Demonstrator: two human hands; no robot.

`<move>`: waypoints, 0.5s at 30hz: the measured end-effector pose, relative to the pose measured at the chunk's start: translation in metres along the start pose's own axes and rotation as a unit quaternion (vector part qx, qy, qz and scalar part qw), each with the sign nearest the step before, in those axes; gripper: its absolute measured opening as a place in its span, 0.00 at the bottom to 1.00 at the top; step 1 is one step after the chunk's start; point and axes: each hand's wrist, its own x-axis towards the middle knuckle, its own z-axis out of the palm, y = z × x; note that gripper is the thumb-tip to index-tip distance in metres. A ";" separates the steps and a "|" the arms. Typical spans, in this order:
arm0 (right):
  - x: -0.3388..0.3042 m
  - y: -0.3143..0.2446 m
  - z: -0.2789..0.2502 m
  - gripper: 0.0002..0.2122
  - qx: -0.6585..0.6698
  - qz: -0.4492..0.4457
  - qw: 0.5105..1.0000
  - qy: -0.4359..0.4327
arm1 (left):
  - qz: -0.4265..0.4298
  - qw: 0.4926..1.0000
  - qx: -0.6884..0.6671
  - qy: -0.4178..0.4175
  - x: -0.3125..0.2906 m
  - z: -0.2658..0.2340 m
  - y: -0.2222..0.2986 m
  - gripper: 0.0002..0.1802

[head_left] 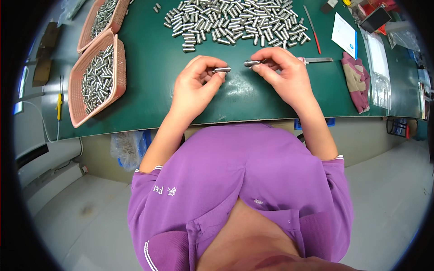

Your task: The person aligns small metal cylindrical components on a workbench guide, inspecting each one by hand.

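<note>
Between thumb and fingers, my left hand [197,83] pinches a small metal pin [222,70], its end pointing to the right. My right hand [285,74] pinches a second metal pin [251,63], which points left toward the first. A short gap separates the two pins, and both are held above the green table [244,101]. Just beyond my hands lies a wide pile of shiny cylindrical metal pins [235,20]. A tool with a flat metal blade [318,60] lies by my right hand, its handle end partly hidden behind that hand.
Two pink plastic baskets [121,72] holding metal pins stand at the left. A yellow-handled tool [59,107] lies beyond them. To the right are a red-handled file [318,45], a white booklet [343,36], a maroon and beige cloth glove [356,81] and clear plastic bags [379,72].
</note>
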 end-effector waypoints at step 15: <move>-0.014 0.018 0.035 0.11 0.824 0.176 0.529 -0.104 | -0.221 0.646 -0.706 -0.188 0.006 0.022 -0.007 0.14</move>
